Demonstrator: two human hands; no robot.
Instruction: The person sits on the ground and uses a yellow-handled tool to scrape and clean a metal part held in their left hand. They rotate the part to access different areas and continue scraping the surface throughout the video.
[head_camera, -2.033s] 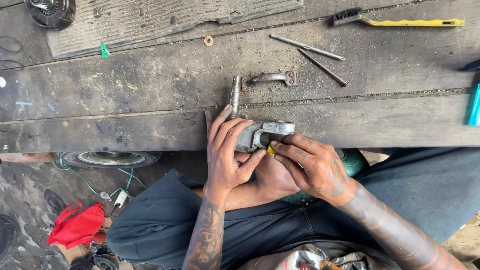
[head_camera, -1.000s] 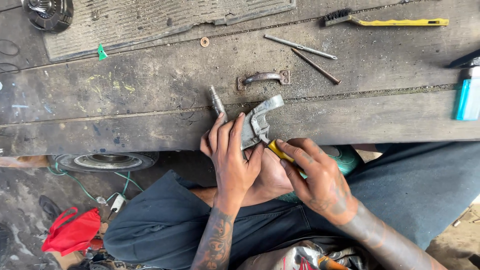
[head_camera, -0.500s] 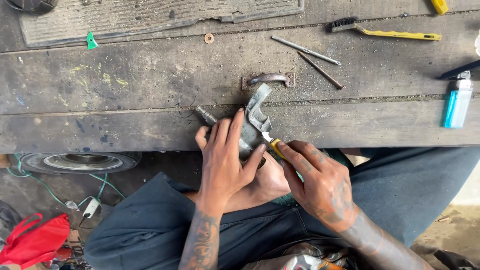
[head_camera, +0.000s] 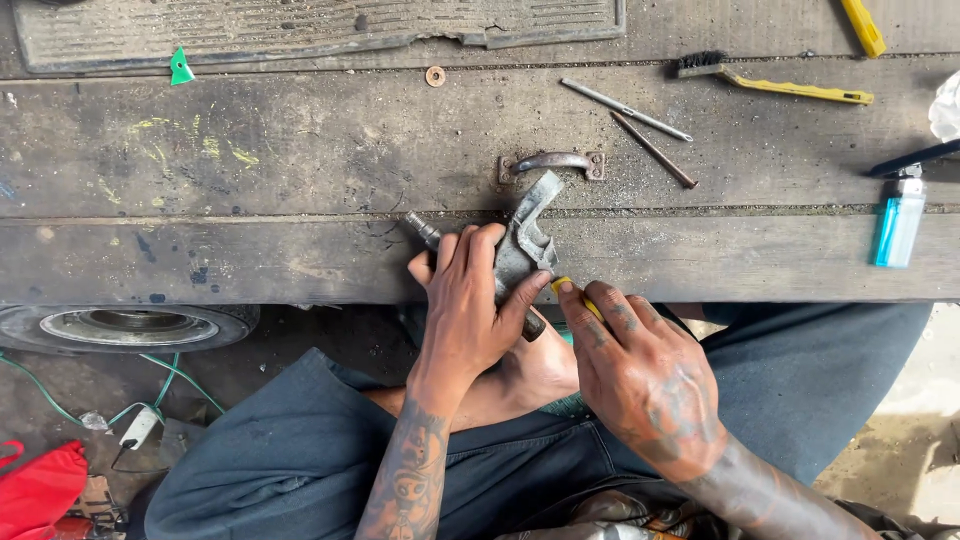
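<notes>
A worn plank bench (head_camera: 250, 170) fills the upper half of the view, with a ribbed mat (head_camera: 300, 30) along its far edge and a wheel (head_camera: 125, 325) showing under its near edge at the left. The person sits against that near edge in dark trousers (head_camera: 820, 390), and a red cloth (head_camera: 40, 490) lies on the ground at the lower left. The left hand (head_camera: 470, 310) is closed around a grey metal part (head_camera: 525, 245) propped on the near edge by the middle of the bench; a threaded stub (head_camera: 422, 228) pokes out past the fingers. Over the last two seconds the part has been swung round: it lay level with its stub pointing away, and now it stands tilted, its flat end up beside the rusty handle (head_camera: 555, 163) screwed to the planks. The right hand (head_camera: 640, 370) pinches a small yellow-handled tool (head_camera: 575, 290) whose tip meets the part's lower side, so a fresh face seems to be under work. Toward the far right corner lie a yellow wire brush (head_camera: 770, 82), two rods (head_camera: 640, 125) and a blue lighter (head_camera: 895, 225); a washer (head_camera: 435, 76) and a green scrap (head_camera: 180, 68) sit near the mat.
</notes>
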